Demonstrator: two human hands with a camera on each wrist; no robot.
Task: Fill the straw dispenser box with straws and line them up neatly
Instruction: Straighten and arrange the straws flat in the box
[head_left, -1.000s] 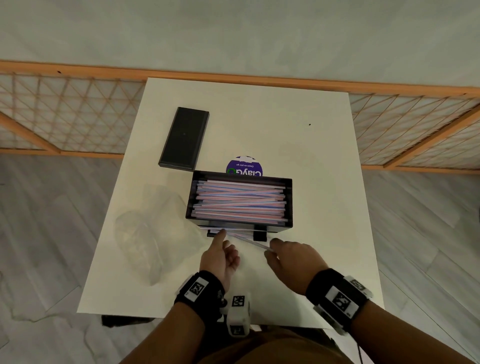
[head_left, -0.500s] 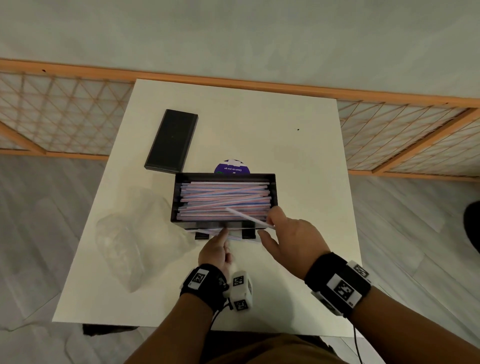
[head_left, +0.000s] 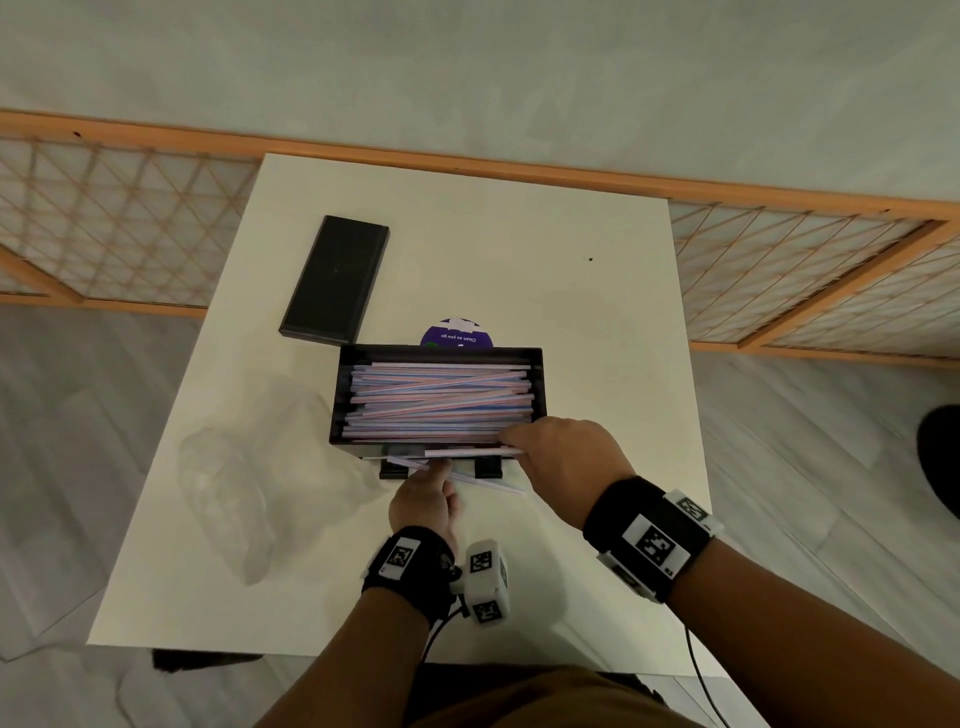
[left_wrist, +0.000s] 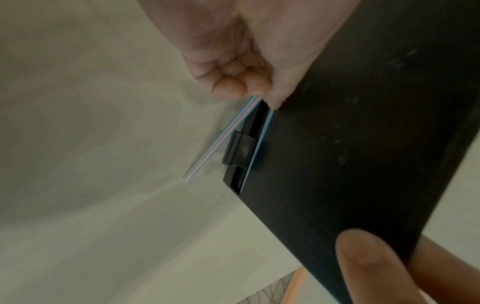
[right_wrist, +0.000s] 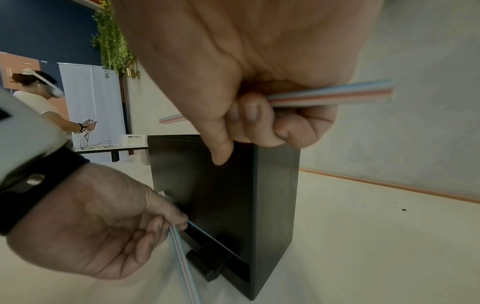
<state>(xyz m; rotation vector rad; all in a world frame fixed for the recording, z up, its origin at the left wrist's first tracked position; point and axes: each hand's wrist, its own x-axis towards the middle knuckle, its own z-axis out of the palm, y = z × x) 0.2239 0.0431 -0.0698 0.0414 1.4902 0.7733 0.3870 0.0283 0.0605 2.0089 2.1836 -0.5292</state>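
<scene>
The black straw dispenser box (head_left: 540, 387) stands mid-table, its top open and packed with pink-and-blue striped straws (head_left: 441, 400), some lying crossed. My right hand (head_left: 563, 452) is at the box's near right corner and grips one striped straw (right_wrist: 332, 94) in curled fingers, thumb (right_wrist: 221, 152) pressed on the box's front wall (right_wrist: 221, 205). My left hand (head_left: 423, 499) is low at the front dispensing slot. There it pinches a straw (left_wrist: 221, 139) that pokes out of the slot beside a black stop tab (left_wrist: 239, 150).
The box's black lid (head_left: 335, 280) lies at the back left of the white table (head_left: 571, 291). A crumpled clear plastic bag (head_left: 249, 467) lies left of the box. Behind the box is a purple round sticker (head_left: 457, 332). Another person (right_wrist: 39, 94) stands far off.
My right hand lifted its straw from the table in front of the slot up to the box's near top edge. My left hand stayed at the slot, pinching a straw.
</scene>
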